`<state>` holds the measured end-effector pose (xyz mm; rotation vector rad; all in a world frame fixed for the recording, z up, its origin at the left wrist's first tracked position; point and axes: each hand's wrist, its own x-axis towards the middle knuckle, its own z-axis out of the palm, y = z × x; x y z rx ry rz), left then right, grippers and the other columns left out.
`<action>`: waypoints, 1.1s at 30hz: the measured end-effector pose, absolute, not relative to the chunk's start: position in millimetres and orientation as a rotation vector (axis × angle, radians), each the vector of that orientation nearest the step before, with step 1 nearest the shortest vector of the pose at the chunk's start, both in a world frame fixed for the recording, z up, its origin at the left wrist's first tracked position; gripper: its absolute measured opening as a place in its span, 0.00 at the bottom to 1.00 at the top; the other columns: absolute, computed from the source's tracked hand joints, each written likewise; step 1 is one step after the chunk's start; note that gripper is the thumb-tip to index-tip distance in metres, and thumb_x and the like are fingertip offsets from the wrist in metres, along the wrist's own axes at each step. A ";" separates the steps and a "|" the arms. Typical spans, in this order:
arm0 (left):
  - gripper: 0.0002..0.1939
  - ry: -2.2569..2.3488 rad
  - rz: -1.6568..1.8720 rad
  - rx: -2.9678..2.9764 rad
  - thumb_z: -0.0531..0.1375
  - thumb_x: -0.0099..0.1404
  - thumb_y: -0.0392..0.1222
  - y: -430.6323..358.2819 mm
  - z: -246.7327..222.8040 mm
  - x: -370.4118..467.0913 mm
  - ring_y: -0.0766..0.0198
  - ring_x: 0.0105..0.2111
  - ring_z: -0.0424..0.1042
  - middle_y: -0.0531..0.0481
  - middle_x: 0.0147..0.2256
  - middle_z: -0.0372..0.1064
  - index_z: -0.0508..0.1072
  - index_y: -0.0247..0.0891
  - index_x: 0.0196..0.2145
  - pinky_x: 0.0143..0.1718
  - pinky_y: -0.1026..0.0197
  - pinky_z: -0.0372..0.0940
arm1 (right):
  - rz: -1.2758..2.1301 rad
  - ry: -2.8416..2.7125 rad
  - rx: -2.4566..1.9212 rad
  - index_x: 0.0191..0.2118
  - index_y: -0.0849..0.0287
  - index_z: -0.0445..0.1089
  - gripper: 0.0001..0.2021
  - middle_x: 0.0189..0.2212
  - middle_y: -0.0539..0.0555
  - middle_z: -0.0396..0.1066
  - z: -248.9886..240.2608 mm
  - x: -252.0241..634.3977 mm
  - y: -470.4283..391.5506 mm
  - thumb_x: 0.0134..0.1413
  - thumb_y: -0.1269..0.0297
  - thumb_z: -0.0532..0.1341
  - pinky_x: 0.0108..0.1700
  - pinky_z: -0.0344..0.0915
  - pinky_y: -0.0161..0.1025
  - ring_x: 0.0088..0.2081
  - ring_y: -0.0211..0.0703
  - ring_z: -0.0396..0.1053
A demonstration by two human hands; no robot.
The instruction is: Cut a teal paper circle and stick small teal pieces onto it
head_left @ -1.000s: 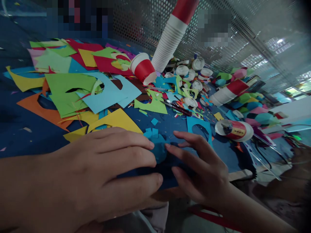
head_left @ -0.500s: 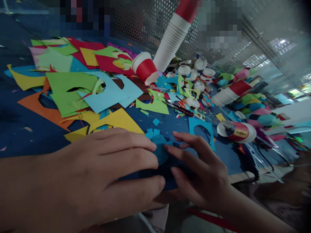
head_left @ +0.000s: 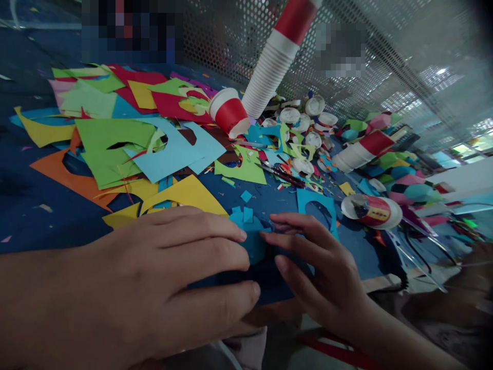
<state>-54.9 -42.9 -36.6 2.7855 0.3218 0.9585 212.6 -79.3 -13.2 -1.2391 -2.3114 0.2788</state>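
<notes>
A round blue paper piece (head_left: pixel 256 245) lies near the table's front edge, with small blue squares at its top. My left hand (head_left: pixel 200 257) reaches over its left side, fingers apart and fingertips at the paper. From the right, my right hand (head_left: pixel 316 257) comes in with spread fingers; one fingertip touches the right edge of the blue piece. A loose small blue square (head_left: pixel 246 196) lies just behind. Beyond my left hand is a yellow paper offcut (head_left: pixel 192 194), and a blue sheet with a round hole (head_left: pixel 304 196) lies behind my right hand.
Coloured sheets (head_left: pixel 111 136) cover the left. A red and white cup (head_left: pixel 230 113) and a tall cup stack (head_left: pixel 269 67) stand at the back. Scissors (head_left: pixel 283 174) lie among scraps. On the right are a tipped cup (head_left: pixel 372 210) and another cup stack (head_left: pixel 364 150).
My right hand's thumb and fingers have shifted slightly around the blue piece's right side. My left hand stays nearly in place. The view has tilted a little.
</notes>
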 end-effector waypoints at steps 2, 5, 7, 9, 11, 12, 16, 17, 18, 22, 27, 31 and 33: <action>0.19 0.326 0.962 2.796 0.53 0.66 0.47 -42.7 -36.5 -54.9 0.57 0.57 0.64 0.51 0.49 0.72 0.69 0.43 0.53 0.62 0.56 0.59 | 0.296 -2.266 -1.244 0.47 0.60 0.74 0.11 0.50 0.60 0.69 -11.3 214.2 -78.6 0.63 0.70 0.57 0.50 0.69 0.37 0.50 0.42 0.69; 0.19 0.329 0.951 2.799 0.54 0.67 0.49 -42.5 -36.0 -54.9 0.56 0.57 0.65 0.50 0.49 0.72 0.69 0.43 0.53 0.60 0.55 0.60 | 0.269 -2.262 -1.232 0.48 0.61 0.73 0.12 0.50 0.60 0.68 -10.1 216.3 -78.0 0.62 0.72 0.57 0.50 0.68 0.36 0.51 0.42 0.69; 0.19 0.325 0.949 2.800 0.53 0.67 0.50 -42.1 -35.5 -54.9 0.56 0.57 0.65 0.50 0.49 0.72 0.69 0.42 0.53 0.60 0.56 0.60 | 0.233 -2.312 -1.207 0.48 0.62 0.73 0.12 0.51 0.61 0.67 -11.0 216.7 -78.2 0.61 0.72 0.57 0.49 0.69 0.37 0.48 0.42 0.69; 0.18 0.311 0.951 2.803 0.53 0.68 0.50 -41.6 -35.2 -54.8 0.57 0.56 0.64 0.50 0.49 0.72 0.69 0.42 0.52 0.60 0.57 0.60 | 0.192 -2.352 -1.189 0.47 0.63 0.74 0.12 0.52 0.63 0.66 -12.9 216.2 -78.6 0.60 0.72 0.57 0.48 0.70 0.39 0.47 0.43 0.70; 0.18 0.302 0.957 2.802 0.54 0.68 0.49 -41.2 -35.2 -54.7 0.58 0.57 0.64 0.50 0.49 0.71 0.69 0.42 0.52 0.61 0.58 0.59 | 0.150 -2.369 -1.180 0.47 0.64 0.74 0.11 0.52 0.63 0.65 -15.0 215.2 -79.2 0.60 0.72 0.58 0.49 0.69 0.42 0.47 0.45 0.69; 0.18 0.302 0.962 2.799 0.54 0.67 0.49 -41.1 -35.3 -54.7 0.58 0.57 0.63 0.50 0.49 0.71 0.69 0.42 0.52 0.61 0.58 0.58 | 0.134 -2.373 -1.174 0.46 0.64 0.74 0.11 0.52 0.63 0.65 -15.7 214.8 -79.4 0.60 0.72 0.58 0.49 0.69 0.43 0.48 0.46 0.69; 0.21 0.297 0.979 2.788 0.52 0.64 0.50 -40.7 -35.8 -54.5 0.57 0.57 0.62 0.50 0.49 0.70 0.69 0.41 0.52 0.61 0.57 0.58 | 0.088 -2.396 -1.153 0.45 0.66 0.74 0.11 0.51 0.65 0.65 -16.3 213.7 -79.8 0.60 0.73 0.58 0.47 0.70 0.44 0.47 0.47 0.69; 0.22 0.292 0.977 2.788 0.52 0.63 0.50 -40.6 -35.7 -54.4 0.57 0.57 0.63 0.49 0.49 0.71 0.69 0.41 0.52 0.61 0.56 0.59 | 0.076 -2.402 -1.147 0.45 0.66 0.74 0.11 0.50 0.65 0.65 -16.1 213.7 -79.7 0.59 0.73 0.58 0.47 0.70 0.44 0.47 0.47 0.69; 0.22 0.290 0.976 2.790 0.52 0.63 0.50 -40.5 -35.6 -54.3 0.56 0.57 0.63 0.49 0.49 0.71 0.69 0.41 0.52 0.60 0.56 0.60 | 0.065 -2.407 -1.140 0.45 0.66 0.74 0.10 0.50 0.64 0.65 -16.1 213.8 -79.4 0.59 0.74 0.58 0.47 0.70 0.44 0.47 0.48 0.69; 0.22 0.292 0.970 2.787 0.52 0.62 0.50 -41.4 -35.2 -54.6 0.55 0.55 0.65 0.49 0.48 0.72 0.70 0.41 0.52 0.58 0.54 0.63 | 0.038 -2.425 -1.126 0.45 0.65 0.73 0.10 0.49 0.64 0.65 -17.2 214.2 -77.9 0.59 0.74 0.58 0.46 0.70 0.45 0.46 0.48 0.68; 0.21 0.301 0.957 2.771 0.54 0.63 0.50 -43.4 -36.5 -55.7 0.53 0.55 0.67 0.49 0.48 0.73 0.70 0.43 0.52 0.58 0.52 0.64 | 0.071 -2.413 -1.149 0.46 0.63 0.73 0.11 0.50 0.63 0.66 -17.7 213.4 -80.8 0.58 0.73 0.58 0.44 0.71 0.45 0.45 0.48 0.69; 0.22 0.285 0.986 2.746 0.56 0.62 0.49 -42.1 -36.8 -55.3 0.52 0.54 0.68 0.48 0.47 0.74 0.70 0.41 0.52 0.58 0.52 0.65 | 0.100 -2.315 -1.185 0.49 0.59 0.71 0.13 0.48 0.61 0.69 -4.3 213.4 -80.4 0.59 0.73 0.57 0.45 0.71 0.44 0.46 0.48 0.71; 0.21 0.269 1.005 2.737 0.55 0.63 0.48 -41.3 -36.9 -54.6 0.53 0.55 0.68 0.48 0.47 0.74 0.70 0.41 0.52 0.58 0.53 0.65 | 0.085 -2.249 -1.226 0.47 0.56 0.71 0.11 0.44 0.58 0.72 8.1 214.2 -69.6 0.60 0.73 0.58 0.44 0.71 0.43 0.45 0.47 0.72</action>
